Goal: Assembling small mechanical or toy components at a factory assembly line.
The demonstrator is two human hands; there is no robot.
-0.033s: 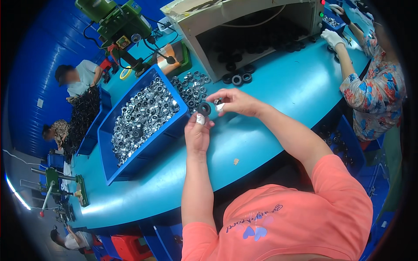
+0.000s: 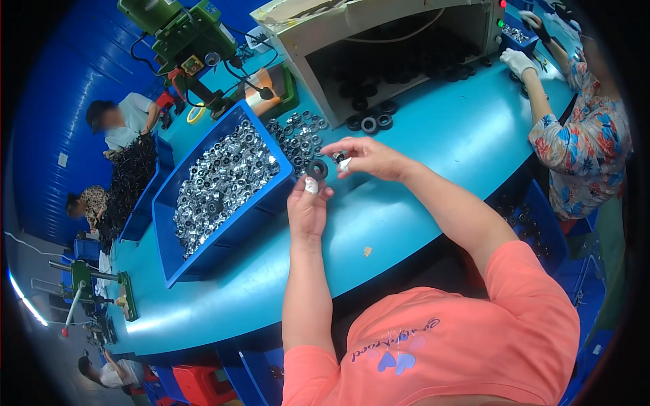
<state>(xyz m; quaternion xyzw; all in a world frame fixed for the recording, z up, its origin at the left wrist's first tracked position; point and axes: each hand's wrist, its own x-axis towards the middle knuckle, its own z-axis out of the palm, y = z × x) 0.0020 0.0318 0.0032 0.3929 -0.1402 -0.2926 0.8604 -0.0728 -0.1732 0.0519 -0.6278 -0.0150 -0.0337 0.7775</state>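
My left hand (image 2: 307, 211) grips a small black rubber tyre (image 2: 311, 169) upright between thumb and fingers, with white tape wrapped round the thumb. Just right of it, my right hand (image 2: 372, 160) pinches a small shiny silver wheel hub (image 2: 338, 158); its thumb is taped too. The tyre and the hub are apart. Left of my hands stands a blue bin (image 2: 223, 236) full of silver hubs (image 2: 227, 179). Loose silver hubs (image 2: 306, 135) lie on the table beyond the bin, close to my fingertips.
A pale open-fronted box (image 2: 315, 81) at the back holds black tyres, and several tyres (image 2: 369, 124) lie before it. A green machine (image 2: 186, 44) rises behind the bin on the turquoise table (image 2: 271, 284). A co-worker in white gloves (image 2: 518, 62) is at the right; others sit at left.
My right thumb has shifted very slightly against the silver hub. Both hands otherwise stay in place.
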